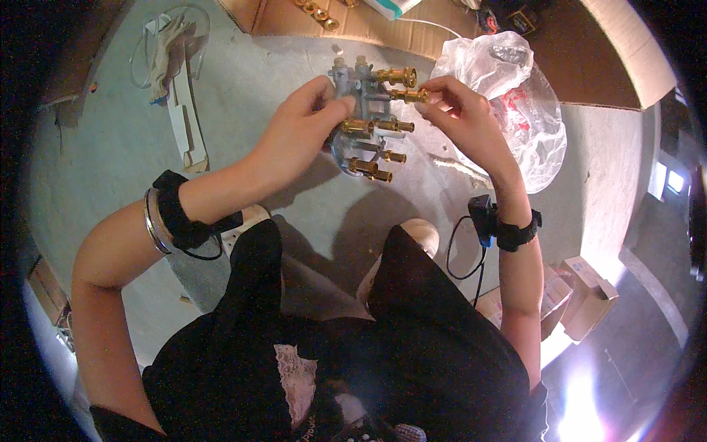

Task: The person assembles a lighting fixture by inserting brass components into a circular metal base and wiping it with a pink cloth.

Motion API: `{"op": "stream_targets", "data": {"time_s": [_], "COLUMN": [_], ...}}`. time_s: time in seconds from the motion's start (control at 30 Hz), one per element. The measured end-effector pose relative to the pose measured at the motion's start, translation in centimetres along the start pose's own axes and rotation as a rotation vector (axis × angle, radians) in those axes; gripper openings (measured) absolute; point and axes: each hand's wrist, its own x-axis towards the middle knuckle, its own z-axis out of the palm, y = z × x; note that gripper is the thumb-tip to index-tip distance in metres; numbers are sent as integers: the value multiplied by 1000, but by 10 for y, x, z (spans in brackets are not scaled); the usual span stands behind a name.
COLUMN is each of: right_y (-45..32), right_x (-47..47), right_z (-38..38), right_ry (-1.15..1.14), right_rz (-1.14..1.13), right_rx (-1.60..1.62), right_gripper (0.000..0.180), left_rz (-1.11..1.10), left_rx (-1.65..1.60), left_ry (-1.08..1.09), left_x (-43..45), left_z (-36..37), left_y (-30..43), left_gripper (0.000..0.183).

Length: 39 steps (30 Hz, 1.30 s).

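My left hand (309,124) grips the left side of a grey metal valve body (343,83), held up above the floor. Several brass fittings (359,126) of differing widths stick out of it toward the right. With thumb and fingertips, my right hand (461,113) pinches the outer end of one slim brass fitting (407,95) near the top. Just above that one sits a wider brass fitting (400,76). Part of the body's left edge is hidden behind my left thumb and fingers.
A clear plastic bag (536,127) with red print lies right of my right hand. Cardboard (359,27) at the top bears several brass nuts (320,14). A work glove (165,61) and a white strip (182,110) lie at left. Small cartons (588,298) stand at lower right.
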Motion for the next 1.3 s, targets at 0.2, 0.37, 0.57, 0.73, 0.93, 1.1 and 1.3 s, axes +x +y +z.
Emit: {"op": "stream_targets", "data": {"time_s": [0.2,0.37,0.57,0.73,0.93,1.1,1.3], "right_y": [2,5,1,4,-1,2,-1], "right_x": [2,4,4,0,4,1,-1], "right_z": [2,-2,1,2,-1,5,5], "right_ry": [29,-126,-73,44,-113,-20,36], "right_rz": [17,217,72,-5,217,115,-52], "right_rx": [84,94,-21,-23,-85,-173,-23], "right_gripper": [31,27,30,28,29,30,26], "left_rz": [4,11,-26,5,35,27,32], "left_rx": [7,9,-29,18,-8,33,-24], "left_ry": [12,-6,-21,-37,-35,-2,-8], "left_x": [-1,2,-1,0,5,1,0], "left_z": [1,-1,-2,-2,-2,0,-2], "left_y": [0,-3,0,-2,-12,-4,-7], "left_gripper": [26,26,25,25,26,28,26]}}
